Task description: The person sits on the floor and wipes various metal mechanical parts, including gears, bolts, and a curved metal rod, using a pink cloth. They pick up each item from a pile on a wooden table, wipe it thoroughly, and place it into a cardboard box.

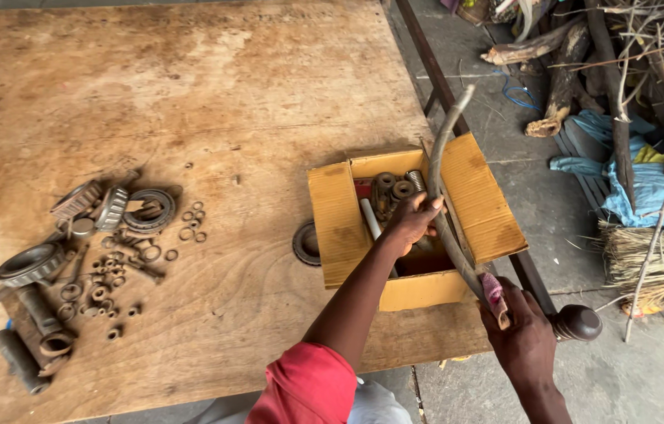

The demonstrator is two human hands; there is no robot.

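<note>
Here both hands (414, 224) (524, 338) grip a curved metal bar (442, 169) over the cardboard box (481, 196).

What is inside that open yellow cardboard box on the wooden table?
The open yellow cardboard box holds rusty round metal bearings, a coiled spring and a white tube. The left hand and curved grey bar cover the rest.

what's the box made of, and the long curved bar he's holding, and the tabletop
Box: yellow corrugated cardboard, ribbed flaps, matte. Curved bar: probably dull grey metal or hose; both hands grip it, left hand, right hand. Tabletop: worn, stained plywood, grain showing.
</note>
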